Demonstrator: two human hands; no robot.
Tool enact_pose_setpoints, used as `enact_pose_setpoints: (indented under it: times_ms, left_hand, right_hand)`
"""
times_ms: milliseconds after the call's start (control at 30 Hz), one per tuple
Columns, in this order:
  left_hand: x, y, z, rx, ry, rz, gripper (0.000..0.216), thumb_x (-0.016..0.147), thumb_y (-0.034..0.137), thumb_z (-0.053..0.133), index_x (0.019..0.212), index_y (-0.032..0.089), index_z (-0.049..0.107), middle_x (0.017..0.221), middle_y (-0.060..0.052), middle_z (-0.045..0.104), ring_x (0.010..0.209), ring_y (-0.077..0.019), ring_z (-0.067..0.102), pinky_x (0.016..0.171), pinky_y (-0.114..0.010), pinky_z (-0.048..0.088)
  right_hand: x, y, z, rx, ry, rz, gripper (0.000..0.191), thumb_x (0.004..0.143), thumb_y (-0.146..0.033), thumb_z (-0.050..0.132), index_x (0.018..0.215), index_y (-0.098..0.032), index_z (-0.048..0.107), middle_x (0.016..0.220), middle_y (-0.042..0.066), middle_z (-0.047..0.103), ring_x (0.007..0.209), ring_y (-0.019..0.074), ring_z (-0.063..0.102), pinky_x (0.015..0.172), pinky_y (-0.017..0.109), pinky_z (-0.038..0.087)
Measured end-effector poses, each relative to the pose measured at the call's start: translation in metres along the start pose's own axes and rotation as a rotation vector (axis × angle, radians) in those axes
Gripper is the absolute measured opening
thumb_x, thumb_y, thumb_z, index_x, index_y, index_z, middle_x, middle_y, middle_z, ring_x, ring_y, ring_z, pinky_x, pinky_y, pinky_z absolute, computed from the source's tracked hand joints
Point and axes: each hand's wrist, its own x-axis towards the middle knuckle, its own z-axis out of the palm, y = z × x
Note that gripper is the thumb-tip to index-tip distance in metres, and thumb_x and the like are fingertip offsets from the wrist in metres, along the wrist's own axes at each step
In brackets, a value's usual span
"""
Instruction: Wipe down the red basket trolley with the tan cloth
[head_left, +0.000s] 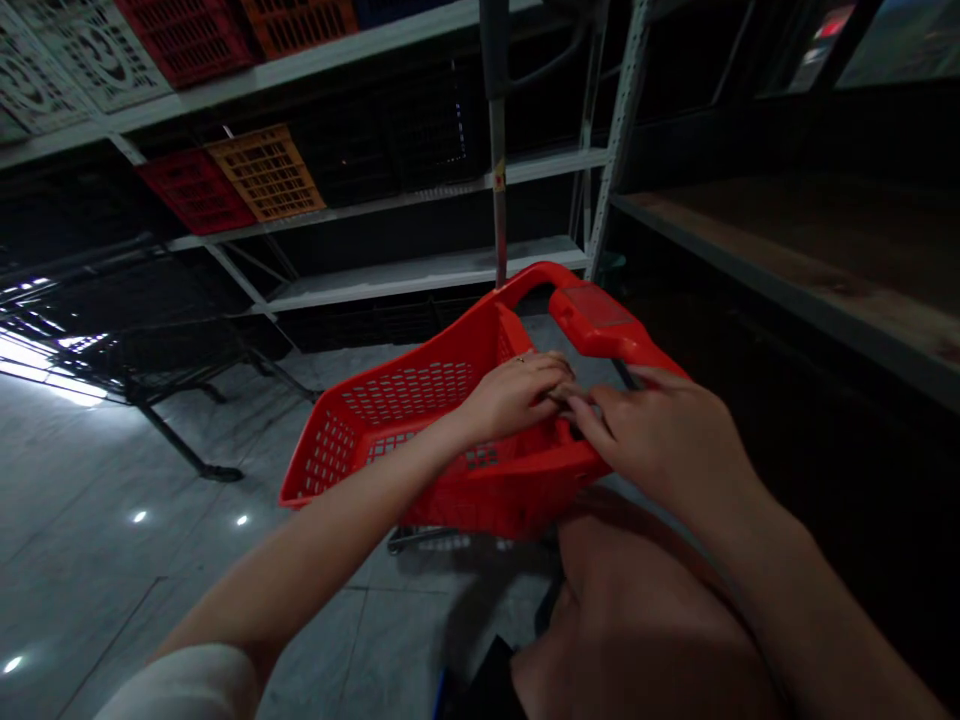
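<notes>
A red plastic shopping basket [390,420] on wheels stands on the grey floor in front of me, with its wide red handle [600,320] at the right end. My left hand [517,395] rests curled over the basket's near rim, a ring on one finger. My right hand [660,430] lies beside it, fingers bent and meeting the left fingertips over the rim. A small dark thing sits between the fingertips; I cannot make out what it is. My knee shows below the hands.
Grey metal shelving [420,270] runs behind the basket, with red [195,190] and orange crates [266,170] on it. A metal pole [498,180] stands upright behind the handle. A wooden shelf [787,260] lies to the right. A dark metal frame [172,400] stands at left.
</notes>
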Motion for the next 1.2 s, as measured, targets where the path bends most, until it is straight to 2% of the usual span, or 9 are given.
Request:
enact_pose_setpoints:
  times_ms: [100, 267, 433, 500, 600, 767, 933, 1067, 1200]
  left_hand:
    - [0.015, -0.048, -0.010, 0.091, 0.030, -0.107, 0.028, 0.091, 0.013, 0.057, 0.114, 0.019, 0.071, 0.131, -0.010, 0.071, 0.128, -0.0238, 0.065, 0.115, -0.044, 0.050]
    - [0.034, -0.126, -0.032, 0.191, 0.230, -0.287, 0.049, 0.086, 0.002, 0.057, 0.131, 0.018, 0.069, 0.147, -0.011, 0.066, 0.149, -0.0245, 0.051, 0.127, -0.050, 0.037]
    - [0.032, -0.143, -0.034, 0.216, 0.320, -0.329, 0.050, 0.090, 0.000, 0.050, 0.127, 0.023, 0.074, 0.146, -0.007, 0.068, 0.145, -0.0198, 0.056, 0.127, -0.048, 0.038]
    - [0.022, -0.136, -0.031, 0.180, 0.319, -0.371, 0.050, 0.090, -0.001, 0.047, 0.122, 0.023, 0.077, 0.139, -0.005, 0.073, 0.139, -0.0186, 0.061, 0.126, -0.047, 0.041]
    - [-0.001, -0.109, -0.024, 0.149, 0.272, -0.393, 0.050, 0.090, 0.001, 0.049, 0.129, 0.021, 0.074, 0.146, -0.007, 0.068, 0.144, -0.0206, 0.058, 0.126, -0.047, 0.041]
    - [-0.040, -0.031, -0.002, 0.045, 0.193, -0.275, 0.062, 0.089, 0.000, 0.046, 0.141, 0.026, 0.067, 0.158, -0.003, 0.057, 0.150, -0.0188, 0.051, 0.128, -0.046, 0.040]
    - [-0.060, 0.041, 0.009, -0.233, 0.098, -0.107, 0.066, 0.086, 0.000, 0.045, 0.141, 0.029, 0.068, 0.151, -0.002, 0.063, 0.146, -0.0193, 0.056, 0.127, -0.048, 0.043]
    - [-0.082, 0.066, 0.006, -0.326, 0.171, -0.128, 0.062, 0.089, 0.004, 0.046, 0.142, 0.028, 0.067, 0.149, -0.005, 0.065, 0.145, -0.0224, 0.057, 0.125, -0.053, 0.046]
    - [-0.125, 0.079, 0.010, -0.245, 0.226, -0.175, 0.072, 0.087, 0.001, 0.042, 0.150, 0.031, 0.060, 0.156, -0.002, 0.059, 0.152, -0.0202, 0.048, 0.130, -0.051, 0.039]
  right_hand:
    - [0.000, 0.004, 0.005, -0.041, -0.027, 0.030, 0.053, 0.102, -0.042, 0.040, 0.077, -0.023, 0.081, 0.069, 0.015, 0.075, 0.071, 0.0304, 0.072, 0.070, 0.042, 0.048]
    - [0.004, -0.001, 0.007, -0.020, -0.016, 0.063, 0.056, 0.102, -0.044, 0.039, 0.073, -0.021, 0.081, 0.068, 0.017, 0.074, 0.066, 0.0312, 0.070, 0.061, 0.040, 0.042]
    - [0.011, -0.002, 0.011, -0.064, 0.043, 0.075, 0.056, 0.101, -0.042, 0.037, 0.072, -0.022, 0.081, 0.066, 0.015, 0.074, 0.062, 0.0270, 0.067, 0.058, 0.037, 0.041]
    - [0.012, 0.001, 0.013, -0.088, 0.045, 0.083, 0.056, 0.100, -0.041, 0.037, 0.073, -0.022, 0.082, 0.068, 0.015, 0.075, 0.064, 0.0268, 0.068, 0.060, 0.037, 0.042]
    - [0.013, 0.006, 0.015, -0.088, 0.038, 0.094, 0.055, 0.100, -0.039, 0.037, 0.077, -0.019, 0.083, 0.073, 0.016, 0.077, 0.069, 0.0285, 0.071, 0.063, 0.037, 0.044]
    - [0.014, 0.011, 0.016, -0.089, -0.016, 0.101, 0.051, 0.099, -0.036, 0.041, 0.083, -0.014, 0.083, 0.079, 0.019, 0.078, 0.078, 0.0317, 0.073, 0.067, 0.039, 0.045]
    - [0.015, 0.008, 0.012, -0.156, -0.074, 0.090, 0.048, 0.098, -0.035, 0.042, 0.085, -0.016, 0.084, 0.082, 0.017, 0.079, 0.079, 0.0288, 0.073, 0.067, 0.036, 0.047]
    - [0.017, 0.007, 0.010, -0.189, -0.088, 0.094, 0.047, 0.098, -0.034, 0.043, 0.083, -0.016, 0.083, 0.082, 0.016, 0.079, 0.081, 0.0281, 0.073, 0.068, 0.036, 0.048]
    - [0.021, 0.010, 0.012, -0.167, -0.114, 0.092, 0.045, 0.097, -0.033, 0.045, 0.079, -0.015, 0.082, 0.079, 0.017, 0.078, 0.081, 0.0303, 0.073, 0.070, 0.038, 0.049]
